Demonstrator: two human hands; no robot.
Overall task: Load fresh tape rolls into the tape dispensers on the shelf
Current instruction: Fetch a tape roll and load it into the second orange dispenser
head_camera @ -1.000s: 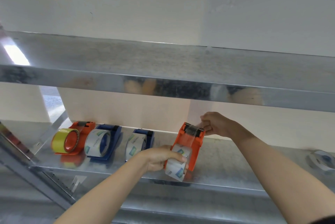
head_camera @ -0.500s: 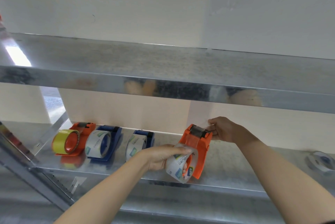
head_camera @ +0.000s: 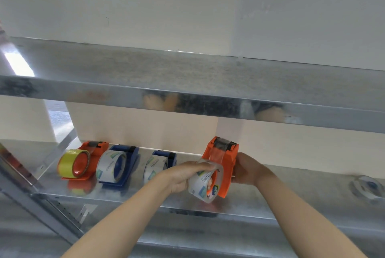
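An orange tape dispenser (head_camera: 226, 159) stands tilted on the metal shelf (head_camera: 291, 201), its cutter end up. My right hand (head_camera: 249, 169) grips its right side. My left hand (head_camera: 187, 175) holds the clear tape roll (head_camera: 206, 184) mounted on the dispenser's near side, fingers curled over its top. A clear strip runs from the roll up to the cutter. Further left on the same shelf stand another orange dispenser (head_camera: 91, 161) with a yellow roll (head_camera: 71, 162) and two blue dispensers (head_camera: 123, 166) (head_camera: 164, 160) with clear rolls.
An upper metal shelf (head_camera: 187, 82) overhangs the working shelf and leaves a low gap. A loose clear tape roll (head_camera: 367, 187) lies at the shelf's far right. A slanted metal upright (head_camera: 25, 176) closes off the left side. A pale wall backs the shelves.
The orange dispenser has turned and shifted right, its cutter end now raised. My right hand slid from the cutter end down to the dispenser's side. My left hand kept hold of the roll.
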